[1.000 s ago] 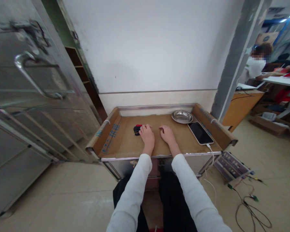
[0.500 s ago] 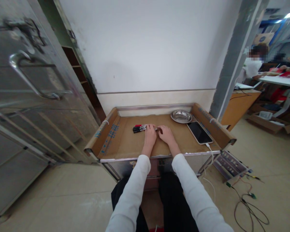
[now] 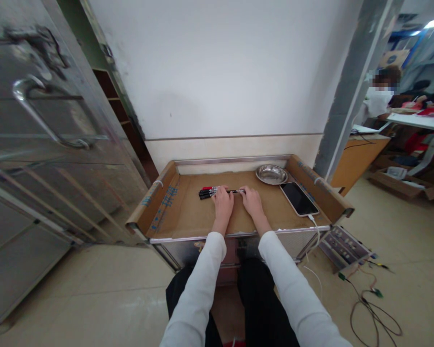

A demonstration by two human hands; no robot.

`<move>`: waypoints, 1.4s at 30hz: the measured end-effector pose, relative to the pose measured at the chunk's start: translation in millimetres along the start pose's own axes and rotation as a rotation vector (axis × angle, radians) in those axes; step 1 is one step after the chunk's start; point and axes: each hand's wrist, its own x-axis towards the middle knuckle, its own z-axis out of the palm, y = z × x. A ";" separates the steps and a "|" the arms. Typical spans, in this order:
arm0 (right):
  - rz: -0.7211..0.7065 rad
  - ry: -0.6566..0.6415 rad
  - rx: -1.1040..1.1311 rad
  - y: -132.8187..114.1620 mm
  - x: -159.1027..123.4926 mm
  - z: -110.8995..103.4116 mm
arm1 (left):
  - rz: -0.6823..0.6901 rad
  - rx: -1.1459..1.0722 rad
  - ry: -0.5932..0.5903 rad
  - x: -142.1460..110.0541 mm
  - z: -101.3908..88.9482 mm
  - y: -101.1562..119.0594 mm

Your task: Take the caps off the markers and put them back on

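Observation:
Several pens (image 3: 205, 193), black ones and a red one, lie side by side on the brown cardboard lining (image 3: 191, 217) of a shallow cart top. My left hand (image 3: 223, 205) is closed over their right part, so its fingers cover much of them. A thin black pen (image 3: 233, 191) runs from under those fingers across to my right hand (image 3: 252, 203). The fingertips of that hand pinch its right end, which looks silvery. Whether this thin piece is a whole pen or a part of one is too small to tell.
A round metal dish (image 3: 271, 174) stands at the tray's back right. In front of it lies a phone (image 3: 299, 198) with a white cable (image 3: 315, 229) hanging over the front edge. Cardboard sides (image 3: 313, 185) rise left and right. A person (image 3: 378, 99) sits far right.
My right hand has shifted a little to the right, drawing the thin black pen out so more of it shows between the hands. My left hand stays over the pens.

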 end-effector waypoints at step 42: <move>-0.043 0.009 -0.051 4.1 1.3 5.3 | 0.049 -0.524 0.330 6.3 -5.7 -4.2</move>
